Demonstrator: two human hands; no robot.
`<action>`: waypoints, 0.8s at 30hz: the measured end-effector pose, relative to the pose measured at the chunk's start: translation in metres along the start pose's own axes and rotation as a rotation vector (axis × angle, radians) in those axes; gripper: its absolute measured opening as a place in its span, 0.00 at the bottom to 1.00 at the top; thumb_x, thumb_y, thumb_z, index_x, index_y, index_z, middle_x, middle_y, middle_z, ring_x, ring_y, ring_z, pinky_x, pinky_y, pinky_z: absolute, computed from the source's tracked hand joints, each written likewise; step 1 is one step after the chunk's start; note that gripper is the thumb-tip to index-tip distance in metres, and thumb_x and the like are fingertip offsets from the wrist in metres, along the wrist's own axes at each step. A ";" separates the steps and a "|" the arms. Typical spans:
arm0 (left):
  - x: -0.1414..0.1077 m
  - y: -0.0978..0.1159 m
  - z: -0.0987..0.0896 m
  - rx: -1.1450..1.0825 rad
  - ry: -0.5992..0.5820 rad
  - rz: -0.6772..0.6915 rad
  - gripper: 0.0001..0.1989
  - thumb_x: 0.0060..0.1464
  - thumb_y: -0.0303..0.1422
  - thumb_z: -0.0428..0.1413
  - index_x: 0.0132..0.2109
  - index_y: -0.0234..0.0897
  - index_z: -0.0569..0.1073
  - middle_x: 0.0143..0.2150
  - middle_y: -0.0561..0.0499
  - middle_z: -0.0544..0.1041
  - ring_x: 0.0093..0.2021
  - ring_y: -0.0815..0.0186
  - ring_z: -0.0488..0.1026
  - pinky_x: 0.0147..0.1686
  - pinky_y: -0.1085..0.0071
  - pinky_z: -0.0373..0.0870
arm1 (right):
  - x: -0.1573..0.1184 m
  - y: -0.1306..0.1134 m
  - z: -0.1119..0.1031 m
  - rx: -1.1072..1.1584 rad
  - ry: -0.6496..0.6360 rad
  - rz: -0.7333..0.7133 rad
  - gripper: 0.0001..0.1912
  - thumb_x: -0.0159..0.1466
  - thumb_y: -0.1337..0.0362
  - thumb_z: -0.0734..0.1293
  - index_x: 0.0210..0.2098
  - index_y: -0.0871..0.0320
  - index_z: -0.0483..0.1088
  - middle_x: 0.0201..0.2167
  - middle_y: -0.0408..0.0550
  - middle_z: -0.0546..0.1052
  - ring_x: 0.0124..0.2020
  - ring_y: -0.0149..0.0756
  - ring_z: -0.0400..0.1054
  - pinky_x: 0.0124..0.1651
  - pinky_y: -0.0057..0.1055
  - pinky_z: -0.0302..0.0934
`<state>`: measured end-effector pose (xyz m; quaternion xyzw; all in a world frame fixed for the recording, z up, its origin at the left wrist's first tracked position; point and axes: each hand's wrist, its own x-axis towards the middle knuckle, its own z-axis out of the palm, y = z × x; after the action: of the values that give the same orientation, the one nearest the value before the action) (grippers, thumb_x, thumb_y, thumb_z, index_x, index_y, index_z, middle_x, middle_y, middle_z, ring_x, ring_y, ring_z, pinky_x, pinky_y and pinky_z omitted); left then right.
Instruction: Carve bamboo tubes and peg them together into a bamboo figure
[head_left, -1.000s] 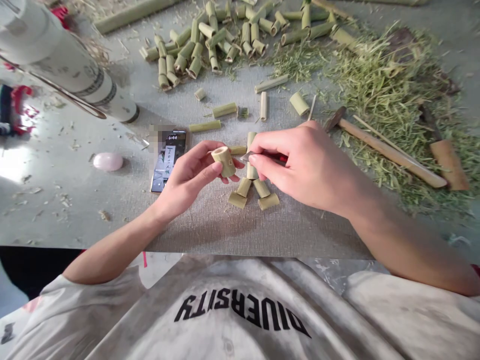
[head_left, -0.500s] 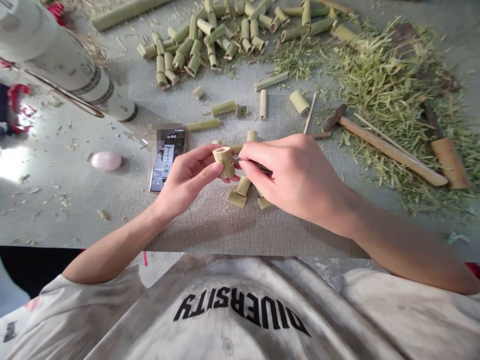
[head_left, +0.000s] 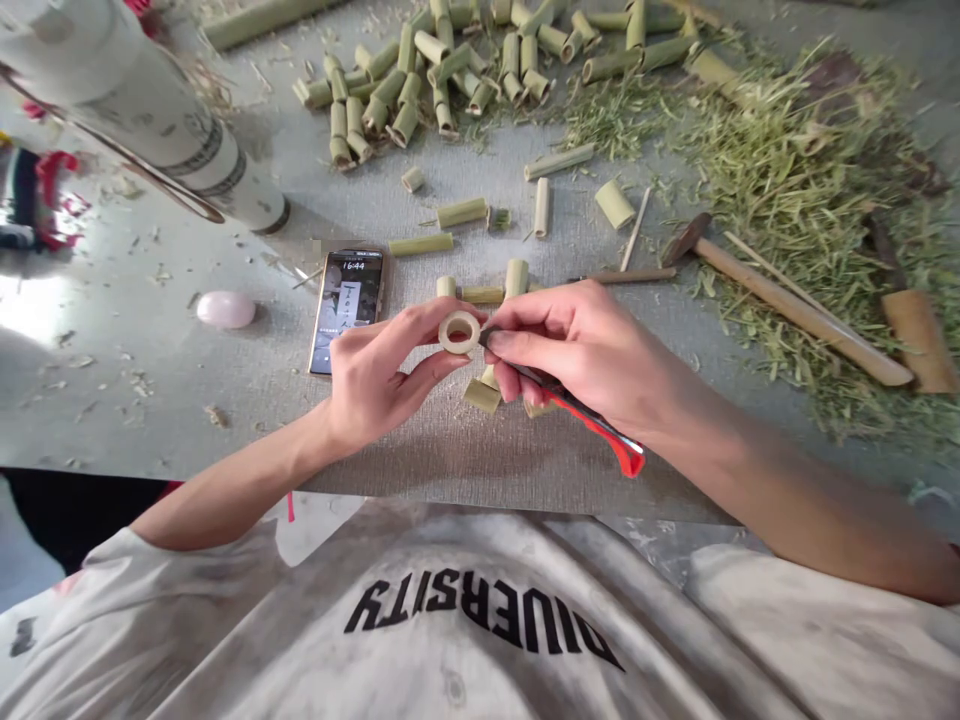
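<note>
My left hand (head_left: 390, 365) pinches a short bamboo tube (head_left: 459, 333) between thumb and fingers, its round open end facing up toward the camera. On its right, my right hand (head_left: 577, 345) grips a dark knife with a red handle (head_left: 626, 455), the tip at the tube's right side. Whether the tip touches the tube is too small to tell. Just behind the hands stand upright bamboo pieces joined by a thin crosspiece (head_left: 481, 295). Below them, a cut bamboo piece (head_left: 482, 396) lies partly hidden by my hands.
A phone (head_left: 346, 312) and a pink oval stone (head_left: 226, 309) lie at the left, near a tall white cylinder (head_left: 217, 165). Many bamboo pieces (head_left: 405, 75) are heaped at the back. To the right are a hammer (head_left: 802, 300), a wooden-handled blade (head_left: 919, 340) and green shavings (head_left: 787, 180).
The bamboo tube has turned so that its open end faces the camera. My right hand has rotated, bringing the red handle into view. The whole view has shifted slightly.
</note>
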<state>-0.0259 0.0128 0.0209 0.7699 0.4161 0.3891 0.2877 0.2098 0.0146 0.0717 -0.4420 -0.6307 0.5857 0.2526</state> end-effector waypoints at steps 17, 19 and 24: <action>-0.015 0.031 0.004 -0.137 -0.046 0.022 0.14 0.74 0.39 0.66 0.61 0.41 0.84 0.50 0.49 0.92 0.45 0.63 0.92 0.47 0.72 0.90 | -0.045 -0.010 0.009 -0.550 0.227 -0.286 0.14 0.76 0.71 0.67 0.33 0.56 0.74 0.24 0.40 0.77 0.22 0.29 0.66 0.30 0.32 0.56; -0.019 0.031 0.006 -0.116 -0.053 0.016 0.15 0.74 0.39 0.66 0.62 0.41 0.83 0.50 0.49 0.92 0.45 0.63 0.92 0.46 0.72 0.90 | -0.047 -0.011 0.010 -0.338 0.159 -0.131 0.16 0.77 0.69 0.67 0.31 0.56 0.74 0.23 0.39 0.78 0.22 0.28 0.70 0.28 0.29 0.58; -0.028 0.032 0.008 -0.132 -0.022 -0.075 0.12 0.73 0.40 0.67 0.56 0.38 0.83 0.43 0.49 0.92 0.40 0.65 0.91 0.39 0.75 0.86 | -0.051 -0.003 0.023 -0.479 0.262 -0.211 0.14 0.77 0.68 0.67 0.33 0.57 0.74 0.22 0.39 0.75 0.22 0.29 0.65 0.30 0.31 0.54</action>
<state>-0.0159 -0.0286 0.0314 0.7374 0.4148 0.3960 0.3569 0.2142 -0.0403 0.0802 -0.4930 -0.7554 0.3287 0.2798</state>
